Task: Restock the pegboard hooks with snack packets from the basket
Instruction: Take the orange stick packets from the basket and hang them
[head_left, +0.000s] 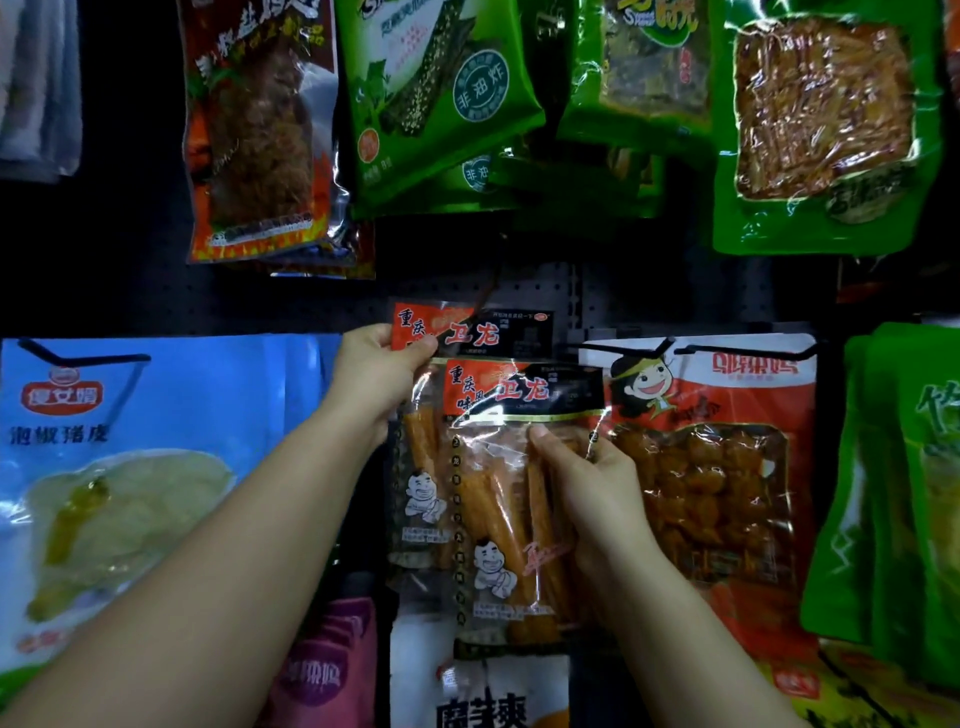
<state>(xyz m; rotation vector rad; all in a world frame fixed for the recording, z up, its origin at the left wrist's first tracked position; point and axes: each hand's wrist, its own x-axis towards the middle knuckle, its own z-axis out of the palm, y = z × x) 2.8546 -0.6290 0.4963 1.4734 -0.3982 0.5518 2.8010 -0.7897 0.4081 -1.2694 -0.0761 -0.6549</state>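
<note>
Two clear snack packets with orange sticks and red-black headers overlap in front of the dark pegboard (540, 291). My left hand (376, 371) pinches the top left corner of the rear packet (470, 330), which sits up by a hook. The front packet (509, 499) hangs lower and slightly right. My right hand (587, 488) grips its right side, thumb on the clear front. The basket is out of view.
Full hooks surround the spot: a blue packet (130, 467) at left, a red-orange one (711, 467) at right, green packets (904, 493) at far right and above (441, 104). A pink packet (327, 665) and a white one (483, 691) hang below.
</note>
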